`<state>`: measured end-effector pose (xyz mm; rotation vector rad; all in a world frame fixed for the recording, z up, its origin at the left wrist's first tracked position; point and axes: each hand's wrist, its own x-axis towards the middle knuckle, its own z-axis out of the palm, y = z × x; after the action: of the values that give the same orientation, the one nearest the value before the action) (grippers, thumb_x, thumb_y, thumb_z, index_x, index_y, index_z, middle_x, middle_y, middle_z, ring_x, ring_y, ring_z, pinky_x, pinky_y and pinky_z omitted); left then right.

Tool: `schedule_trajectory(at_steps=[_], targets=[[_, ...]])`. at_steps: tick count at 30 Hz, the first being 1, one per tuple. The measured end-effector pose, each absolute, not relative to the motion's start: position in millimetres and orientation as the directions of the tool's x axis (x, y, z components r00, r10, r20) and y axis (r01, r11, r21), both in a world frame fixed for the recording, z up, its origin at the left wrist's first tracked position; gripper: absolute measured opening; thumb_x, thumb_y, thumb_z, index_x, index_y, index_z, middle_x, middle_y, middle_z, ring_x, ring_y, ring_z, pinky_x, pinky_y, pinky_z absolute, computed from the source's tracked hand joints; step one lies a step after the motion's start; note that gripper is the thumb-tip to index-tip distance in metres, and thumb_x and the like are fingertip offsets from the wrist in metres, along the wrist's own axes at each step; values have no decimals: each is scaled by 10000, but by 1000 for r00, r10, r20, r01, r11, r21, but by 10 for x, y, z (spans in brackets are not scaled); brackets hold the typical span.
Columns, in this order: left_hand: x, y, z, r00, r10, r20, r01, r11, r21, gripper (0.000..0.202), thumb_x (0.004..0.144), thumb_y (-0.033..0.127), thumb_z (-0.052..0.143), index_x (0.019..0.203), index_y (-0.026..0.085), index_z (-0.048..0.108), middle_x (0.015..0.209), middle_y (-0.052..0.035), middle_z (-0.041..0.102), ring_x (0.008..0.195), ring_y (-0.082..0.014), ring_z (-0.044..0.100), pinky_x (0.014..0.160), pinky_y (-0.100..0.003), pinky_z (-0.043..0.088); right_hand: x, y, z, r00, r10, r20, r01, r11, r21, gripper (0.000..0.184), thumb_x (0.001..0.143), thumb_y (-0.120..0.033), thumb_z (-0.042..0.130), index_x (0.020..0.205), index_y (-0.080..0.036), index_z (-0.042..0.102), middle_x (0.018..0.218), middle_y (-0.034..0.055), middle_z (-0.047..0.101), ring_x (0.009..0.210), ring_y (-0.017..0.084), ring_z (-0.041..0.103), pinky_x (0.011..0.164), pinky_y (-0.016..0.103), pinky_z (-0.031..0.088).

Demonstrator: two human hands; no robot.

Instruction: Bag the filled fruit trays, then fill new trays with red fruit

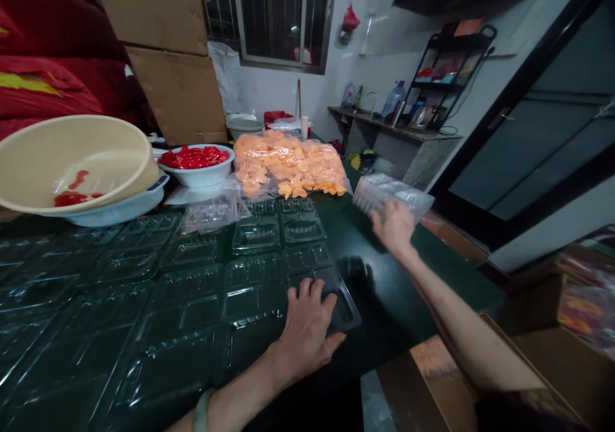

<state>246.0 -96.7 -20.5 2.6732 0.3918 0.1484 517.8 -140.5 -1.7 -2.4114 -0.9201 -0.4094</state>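
Note:
My left hand (pixel 307 326) lies flat with fingers spread on a clear plastic tray (pixel 336 297) at the near right corner of a spread of such trays (pixel 192 291) on the dark green table (pixel 384 304). My right hand (pixel 394 227) reaches out to the right and grips a stack of clear plastic trays (pixel 391 195) held above the table's right edge.
A bag of orange pieces (pixel 288 163) lies at the back of the table. Beside it stands a white bowl of red pieces (pixel 196 163) and a large cream basin (pixel 72 163). Cardboard boxes (pixel 168 54) rise behind; another box (pixel 451 381) sits low right.

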Motion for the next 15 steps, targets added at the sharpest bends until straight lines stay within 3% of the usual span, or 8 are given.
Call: schedule_trajectory(at_steps=[2, 4, 8, 15], targets=[[2429, -955, -180, 957, 287, 28, 243, -856, 457, 504, 689, 396, 659, 1136, 187, 559, 1311, -164, 429, 1194, -367, 333, 913, -514, 297, 5602, -1425, 167, 707, 511, 489, 617, -783, -73, 505, 870, -404, 419, 1129, 16, 527, 1184, 319, 476, 1140, 432, 376, 897, 520, 269], [2408, -946, -149, 959, 282, 12, 242, -843, 481, 502, 686, 391, 664, 1134, 190, 562, 1314, -155, 430, 1193, -359, 336, 924, -512, 298, 5964, -1438, 255, 716, 587, 377, 596, -796, 106, 487, 870, -427, 436, 1004, 12, 597, 1057, 316, 562, 1066, 424, 458, 869, 506, 301], [2444, -881, -62, 959, 283, 32, 221, -810, 543, 454, 703, 342, 650, 1123, 191, 567, 1298, -135, 443, 1184, -329, 346, 946, -509, 296, 6379, -1427, 248, 702, 679, 214, 666, -732, 142, 427, 883, -449, 421, 896, -90, 653, 918, 206, 654, 902, 314, 593, 739, 363, 402], [2736, -707, 11, 970, 242, 7, 165, -684, 710, 419, 718, 339, 641, 1103, 183, 588, 1232, -106, 503, 1124, -282, 416, 965, -501, 314, 6590, -1360, 224, 728, 655, 202, 641, -755, 138, 467, 901, -474, 359, 884, -123, 667, 921, 171, 671, 900, 290, 619, 672, 306, 421]])
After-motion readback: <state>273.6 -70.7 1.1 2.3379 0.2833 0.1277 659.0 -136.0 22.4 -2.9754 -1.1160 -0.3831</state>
